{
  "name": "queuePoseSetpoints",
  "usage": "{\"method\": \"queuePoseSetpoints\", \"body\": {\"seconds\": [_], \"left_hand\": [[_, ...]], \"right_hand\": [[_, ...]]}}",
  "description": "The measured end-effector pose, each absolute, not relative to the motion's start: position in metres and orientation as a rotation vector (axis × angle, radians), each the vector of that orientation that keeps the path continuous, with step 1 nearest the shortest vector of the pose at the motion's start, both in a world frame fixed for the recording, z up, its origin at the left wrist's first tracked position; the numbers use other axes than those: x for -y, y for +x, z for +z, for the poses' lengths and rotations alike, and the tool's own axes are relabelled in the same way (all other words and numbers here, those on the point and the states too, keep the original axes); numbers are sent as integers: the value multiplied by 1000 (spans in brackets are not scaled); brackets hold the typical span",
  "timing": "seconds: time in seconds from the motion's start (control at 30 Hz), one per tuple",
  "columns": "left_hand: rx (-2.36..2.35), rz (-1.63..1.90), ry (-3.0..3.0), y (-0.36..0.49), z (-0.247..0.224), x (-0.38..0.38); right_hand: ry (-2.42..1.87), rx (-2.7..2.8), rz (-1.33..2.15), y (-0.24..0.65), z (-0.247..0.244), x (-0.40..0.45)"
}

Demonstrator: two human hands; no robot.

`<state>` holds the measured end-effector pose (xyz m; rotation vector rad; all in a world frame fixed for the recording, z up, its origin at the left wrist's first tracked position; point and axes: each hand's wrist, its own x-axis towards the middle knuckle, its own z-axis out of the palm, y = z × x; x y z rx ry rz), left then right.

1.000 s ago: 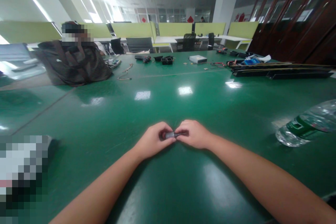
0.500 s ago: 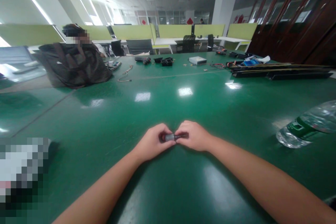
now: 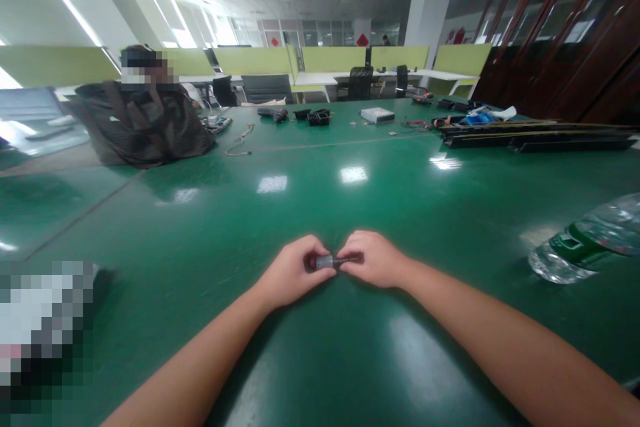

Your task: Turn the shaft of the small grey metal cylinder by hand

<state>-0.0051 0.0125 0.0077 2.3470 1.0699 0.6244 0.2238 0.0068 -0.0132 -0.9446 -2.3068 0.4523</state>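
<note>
Green tabletop (image 3: 310, 207), 2 hands (image 3: 293, 272) holding slim object (image 3: 325, 261), slightly farther apart

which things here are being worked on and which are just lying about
In hand:
- small grey cylinder, in the left hand
- thin dark piece, in the right hand

Seemingly just lying about:
- bottle
- bag
- white box
- cable
- black strips
</note>
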Motion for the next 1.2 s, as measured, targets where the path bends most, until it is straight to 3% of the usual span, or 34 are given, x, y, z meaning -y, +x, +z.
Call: {"method": "queuePoseSetpoints", "body": {"seconds": [1.2], "left_hand": [[-1070,623,2325,-5,8,-12]], "right_hand": [[-980,2298,516,244,-8,-8]]}}
